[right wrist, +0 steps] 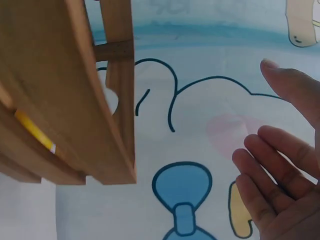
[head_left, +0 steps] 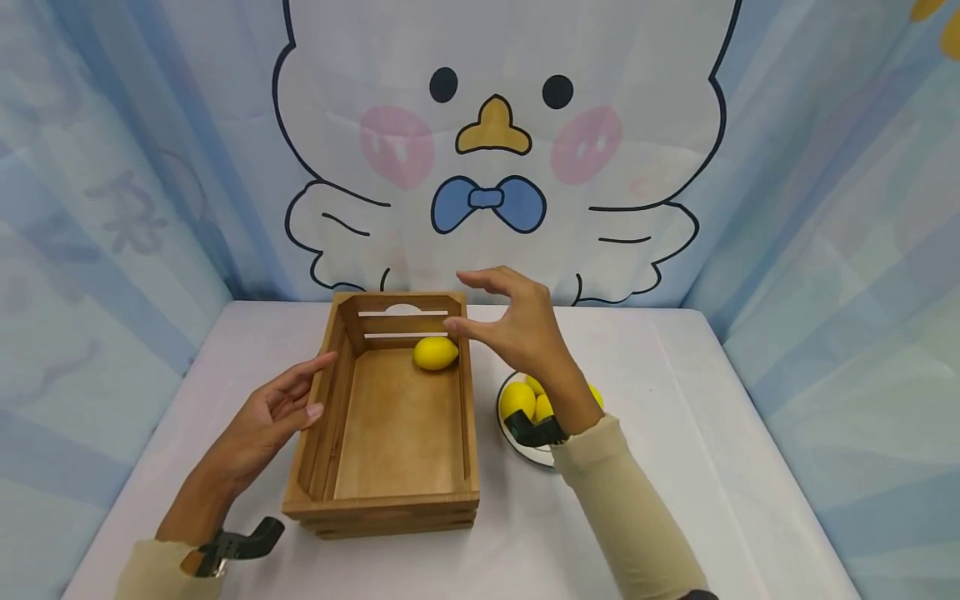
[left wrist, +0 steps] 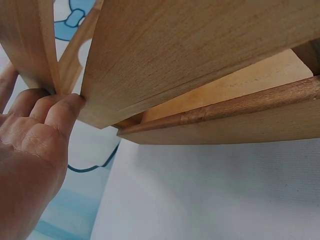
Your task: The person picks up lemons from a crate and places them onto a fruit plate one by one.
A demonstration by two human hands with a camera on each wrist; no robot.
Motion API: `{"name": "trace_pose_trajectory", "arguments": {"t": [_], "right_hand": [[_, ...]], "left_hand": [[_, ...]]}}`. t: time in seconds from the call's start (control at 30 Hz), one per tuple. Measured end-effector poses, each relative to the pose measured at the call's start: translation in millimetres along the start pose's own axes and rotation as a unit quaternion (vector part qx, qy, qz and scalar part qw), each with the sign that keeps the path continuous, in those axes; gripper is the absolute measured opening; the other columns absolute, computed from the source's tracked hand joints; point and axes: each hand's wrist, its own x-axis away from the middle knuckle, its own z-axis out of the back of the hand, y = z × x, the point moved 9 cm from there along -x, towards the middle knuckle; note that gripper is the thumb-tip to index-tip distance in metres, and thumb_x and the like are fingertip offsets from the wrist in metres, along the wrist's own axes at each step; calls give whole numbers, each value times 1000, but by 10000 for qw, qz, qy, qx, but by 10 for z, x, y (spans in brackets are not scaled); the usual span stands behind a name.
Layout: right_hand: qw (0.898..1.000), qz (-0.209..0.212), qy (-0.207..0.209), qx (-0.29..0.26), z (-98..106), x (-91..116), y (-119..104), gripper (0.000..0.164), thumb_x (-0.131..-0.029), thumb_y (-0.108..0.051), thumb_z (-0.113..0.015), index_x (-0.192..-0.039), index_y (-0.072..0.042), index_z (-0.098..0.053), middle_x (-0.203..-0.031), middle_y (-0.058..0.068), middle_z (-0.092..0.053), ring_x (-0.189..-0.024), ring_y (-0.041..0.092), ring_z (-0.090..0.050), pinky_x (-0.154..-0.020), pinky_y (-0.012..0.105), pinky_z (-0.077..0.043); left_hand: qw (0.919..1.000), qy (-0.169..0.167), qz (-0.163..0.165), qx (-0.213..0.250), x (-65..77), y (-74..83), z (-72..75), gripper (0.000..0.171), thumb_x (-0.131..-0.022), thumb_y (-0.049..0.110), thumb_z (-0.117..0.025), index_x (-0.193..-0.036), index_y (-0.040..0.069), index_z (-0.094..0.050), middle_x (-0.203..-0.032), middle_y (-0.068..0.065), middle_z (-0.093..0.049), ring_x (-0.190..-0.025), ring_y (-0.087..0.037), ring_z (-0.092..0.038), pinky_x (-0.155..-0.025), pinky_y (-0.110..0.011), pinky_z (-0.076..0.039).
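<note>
A wooden crate (head_left: 397, 433) with slatted sides stands on the table, one lemon (head_left: 435, 353) lying inside near its far right corner. Against the crate's left side rests my left hand (head_left: 258, 425), its fingertips touching the wood near the top edge. The left wrist view shows those fingers (left wrist: 62, 115) at the slats. My right hand (head_left: 517, 325) is raised by the crate's far right corner, thumb and fingers spread apart with nothing between them. In the right wrist view, that hand (right wrist: 285, 170) is apart from the slats, through which a bit of yellow shows.
Right of the crate, a white plate (head_left: 536, 455) with a dark rim holds several lemons (head_left: 517, 401), partly hidden by my right wrist. The white table (head_left: 675, 467) is bounded by printed curtains (head_left: 487, 50) at the back and sides.
</note>
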Motion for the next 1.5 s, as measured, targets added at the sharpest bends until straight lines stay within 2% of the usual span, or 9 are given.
{"name": "trace_pose_trajectory", "arguments": {"t": [0.33, 0.53, 0.8, 1.17, 1.33, 1.5], "right_hand": [[9989, 34, 22, -468, -169, -191, -110, 56, -75, -42, -86, -125, -24, -69, -123, -9, -68, -116, 7, -59, -103, 28, -48], [9977, -26, -17, -678, -304, -303, -169, 54, -75, -41, -86, -123, -23, -70, -121, -8, -69, -114, 7, -60, -102, 30, -49], [9958, -233, -176, -872, -549, -438, -201, 53, -76, -42, -86, -122, -23, -70, -122, -9, -69, -115, 9, -59, -101, 27, -49], [9921, -644, -472, -968, -927, -543, -83, 51, -78, -45, -83, -122, -24, -69, -124, -7, -68, -118, 9, -57, -102, 28, -51], [9931, -722, -552, -742, -1075, -538, 13, 50, -78, -51, -81, -120, -26, -69, -122, -11, -68, -115, 10, -61, -97, 27, -53], [9932, -697, -628, -685, -1183, -542, 77, 48, -78, -48, -82, -118, -24, -71, -120, -6, -70, -111, 16, -67, -90, 24, -56]], "left_hand": [[9999, -53, -93, 81, 0, 4, 2, 61, -101, 5, -53, -157, 20, -32, -168, 1, -15, -156, -21, -8, -105, -3, -31], [9999, -64, -120, 100, -2, 5, 7, 61, -101, 5, -53, -157, 19, -32, -168, 2, -15, -156, -20, -7, -106, -3, -30], [9998, -58, -153, 98, 1, 4, 12, 61, -101, 5, -53, -157, 19, -32, -168, 1, -16, -156, -17, -8, -106, -3, -30], [9999, -29, -100, 98, -11, -11, 9, 61, -101, 6, -54, -156, 20, -32, -168, 1, -15, -156, -21, -7, -105, -3, -30], [10000, 6, -24, 66, -17, -29, 11, 60, -101, 7, -54, -156, 21, -33, -168, 2, -16, -156, -24, -8, -105, -3, -32], [10000, 3, -18, 13, -15, -22, 21, 60, -101, 8, -54, -156, 21, -33, -168, 3, -16, -156, -24, -9, -105, -3, -32]]}}
